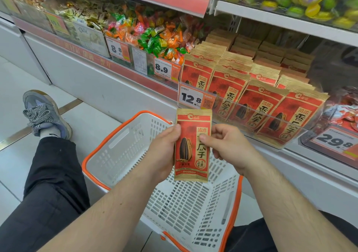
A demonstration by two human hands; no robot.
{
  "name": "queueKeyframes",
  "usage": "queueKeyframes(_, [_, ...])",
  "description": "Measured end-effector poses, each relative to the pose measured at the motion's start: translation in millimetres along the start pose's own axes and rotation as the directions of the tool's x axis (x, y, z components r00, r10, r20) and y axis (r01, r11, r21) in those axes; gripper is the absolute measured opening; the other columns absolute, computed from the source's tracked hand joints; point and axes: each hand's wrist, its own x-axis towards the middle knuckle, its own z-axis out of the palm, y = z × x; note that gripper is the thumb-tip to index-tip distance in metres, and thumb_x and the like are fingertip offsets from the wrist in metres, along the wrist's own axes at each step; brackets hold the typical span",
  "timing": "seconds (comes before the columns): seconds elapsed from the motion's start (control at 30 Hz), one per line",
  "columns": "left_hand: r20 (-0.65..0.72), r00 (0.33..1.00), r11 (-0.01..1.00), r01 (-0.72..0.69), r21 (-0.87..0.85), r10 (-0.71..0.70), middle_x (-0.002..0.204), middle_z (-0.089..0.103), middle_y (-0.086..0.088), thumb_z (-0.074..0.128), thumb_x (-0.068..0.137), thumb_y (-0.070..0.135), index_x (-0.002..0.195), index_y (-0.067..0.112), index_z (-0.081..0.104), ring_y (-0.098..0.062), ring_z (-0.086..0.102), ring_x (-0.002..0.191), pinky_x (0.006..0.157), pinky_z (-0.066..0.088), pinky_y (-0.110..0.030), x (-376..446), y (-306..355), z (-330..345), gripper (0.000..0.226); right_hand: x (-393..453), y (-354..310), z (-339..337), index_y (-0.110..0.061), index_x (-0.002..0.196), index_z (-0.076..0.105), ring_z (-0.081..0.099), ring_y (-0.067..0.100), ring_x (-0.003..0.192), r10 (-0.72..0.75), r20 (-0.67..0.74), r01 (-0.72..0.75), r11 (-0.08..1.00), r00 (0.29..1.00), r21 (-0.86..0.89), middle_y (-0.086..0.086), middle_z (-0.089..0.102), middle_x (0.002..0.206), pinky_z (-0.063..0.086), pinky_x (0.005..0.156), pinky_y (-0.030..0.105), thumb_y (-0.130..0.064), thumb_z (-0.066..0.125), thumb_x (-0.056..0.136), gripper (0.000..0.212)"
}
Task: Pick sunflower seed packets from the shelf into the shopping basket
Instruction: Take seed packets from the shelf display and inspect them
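Above the white shopping basket (124, 154): one sunflower seed packet (191, 145) held upright, gripped along its left edge by left hand (164, 151), pinched mid-face by right hand (226, 145).

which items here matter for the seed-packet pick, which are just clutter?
Job:
- held seed packet, in the grip of left hand and right hand
- shelf packets
- shopping basket

Clutter:
- wrapped candies
- 8.9 price tag
- 29.8 price tag
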Motion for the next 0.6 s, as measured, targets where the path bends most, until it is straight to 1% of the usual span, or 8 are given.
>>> queueKeyframes(0.07, [0.042,0.999,1.0,0.011,0.022,-0.012,0.109,0.073,-0.018,0.04,0.104,0.031,0.118,0.008,0.067,-0.032,0.072,0.096,0.081,0.06,-0.041,-0.4,1.1,4.3,0.038,-3.4,-3.7,-4.0,-0.012,0.102,0.069,0.048,0.004,0.048,-0.034,-0.037,0.035,0.999,0.999,0.026,0.001,0.065,0.074,0.039,0.051,0.023,-0.015,0.068,0.092,0.01])
queueKeyframes(0.13, [0.098,0.995,0.998,0.002,0.06,-0.008,0.111,0.073,-0.019,0.04,0.105,0.03,0.12,0.007,0.067,-0.034,0.071,0.101,0.086,0.059,-0.043,1.6,5.2,13.2,0.039,-7.5,-9.1,-11.6,-0.013,0.099,0.069,0.051,0.006,0.05,-0.058,-0.083,0.061,0.997,0.995,0.038,-0.001,0.068,0.071,0.041,0.05,0.023,-0.009,0.067,0.092,0.008])
queueKeyframes(0.17, [0.121,0.993,0.997,-0.004,0.075,-0.005,0.111,0.073,-0.019,0.039,0.105,0.029,0.12,0.007,0.066,-0.034,0.071,0.101,0.085,0.059,-0.043,2.5,8.8,19.4,0.038,-9.1,-12.3,-16.8,-0.013,0.097,0.069,0.052,0.009,0.05,-0.062,-0.105,0.068,0.996,0.993,0.056,-0.002,0.069,0.068,0.042,0.049,0.023,-0.006,0.067,0.092,0.009])
queueKeyframes(0.27, [0.174,0.985,0.994,-0.017,0.112,-0.003,0.102,0.075,-0.016,0.04,0.106,0.029,0.112,0.009,0.068,-0.028,0.074,0.089,0.074,0.061,-0.038,7.5,22.8,42.9,0.034,-15.3,-22.3,-36.3,-0.012,0.094,0.068,0.052,0.012,0.045,-0.061,-0.183,0.08,0.992,0.981,0.101,-0.001,0.067,0.06,0.041,0.045,0.024,-0.006,0.066,0.092,0.006])
queueKeyframes(0.37, [0.213,0.976,0.975,-0.097,0.198,0.054,0.1,0.076,-0.014,0.047,0.105,0.025,0.112,0.01,0.067,-0.026,0.073,0.087,0.077,0.06,-0.04,14.7,36.8,65.1,0.026,-23.7,-26.5,-53.1,-0.011,0.088,0.067,0.051,0.013,0.043,-0.042,-0.29,0.099,0.978,0.956,0.186,0.005,0.066,0.062,0.04,0.046,0.026,-0.009,0.062,0.095,0.009])
queueKeyframes(0.43, [0.201,0.973,0.947,-0.169,0.273,0.115,0.098,0.077,-0.008,0.054,0.102,0.023,0.109,0.015,0.068,-0.022,0.073,0.087,0.08,0.06,-0.041,19.9,46.3,74.2,0.017,-29.4,-27.3,-60.0,-0.012,0.087,0.065,0.05,0.013,0.044,-0.01,-0.348,0.121,0.946,0.938,0.299,0.008,0.067,0.068,0.041,0.048,0.026,-0.01,0.06,0.096,0.011])
queueKeyframes(0.53, [0.144,0.972,0.907,-0.225,0.357,0.185,0.089,0.075,0.0,0.061,0.099,0.023,0.101,0.022,0.069,-0.014,0.072,0.078,0.071,0.056,-0.033,23.9,57.7,81.2,0.009,-36.2,-27.8,-67.7,-0.014,0.089,0.063,0.05,0.012,0.048,0.027,-0.404,0.183,0.863,0.914,0.471,0.007,0.067,0.072,0.042,0.052,0.026,-0.012,0.056,0.098,0.012])
queueKeyframes(0.6, [0.108,0.97,0.901,-0.242,0.361,0.218,0.085,0.073,0.0,0.06,0.099,0.026,0.095,0.022,0.069,-0.015,0.069,0.076,0.07,0.054,-0.035,23.5,62.5,84.6,0.01,-39.2,-30.0,-71.6,-0.014,0.091,0.062,0.051,0.011,0.049,0.036,-0.428,0.236,0.793,0.903,0.562,0.005,0.067,0.071,0.044,0.052,0.025,-0.013,0.055,0.099,0.011])
